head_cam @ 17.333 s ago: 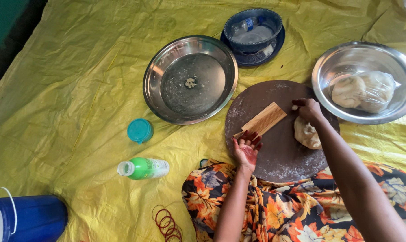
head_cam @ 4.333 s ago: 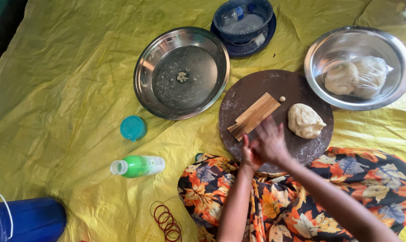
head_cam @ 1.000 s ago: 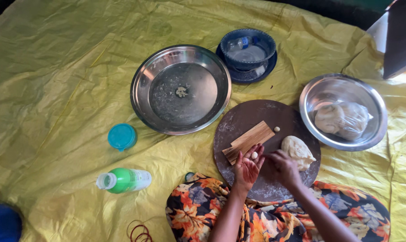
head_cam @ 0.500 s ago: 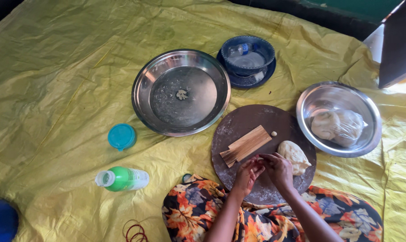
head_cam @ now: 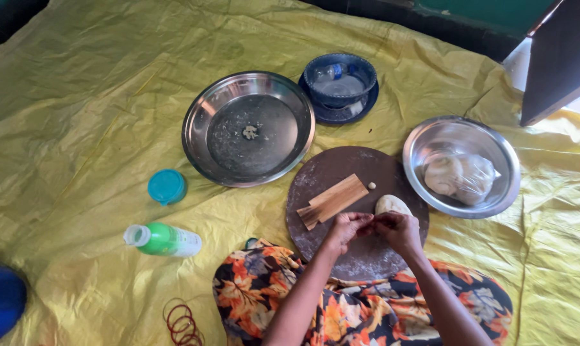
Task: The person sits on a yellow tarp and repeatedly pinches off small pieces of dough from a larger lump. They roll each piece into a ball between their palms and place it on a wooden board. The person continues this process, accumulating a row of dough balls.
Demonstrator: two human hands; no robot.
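Observation:
Both of my hands meet over the near side of a round brown board (head_cam: 341,168). My left hand (head_cam: 345,227) and my right hand (head_cam: 400,230) press their fingertips together on a small piece of dough, which the fingers mostly hide. A pale dough lump (head_cam: 392,203) lies on the board just beyond my right hand. A flat wooden scraper (head_cam: 331,200) rests on the board just beyond my left hand. A tiny dough ball (head_cam: 371,186) sits beside the scraper.
On a yellow sheet (head_cam: 78,115) lie a steel plate (head_cam: 206,109) with a dough crumb, a blue bowl (head_cam: 339,80) on a saucer, a steel bowl (head_cam: 495,154) with bagged dough, a teal lid (head_cam: 167,186), a green bottle (head_cam: 163,239), red rubber bands (head_cam: 182,318) and a blue container (head_cam: 1,301).
My hands have drawn together at the board's near edge, fingertips now touching. The view has shifted, so the things appear further down and right.

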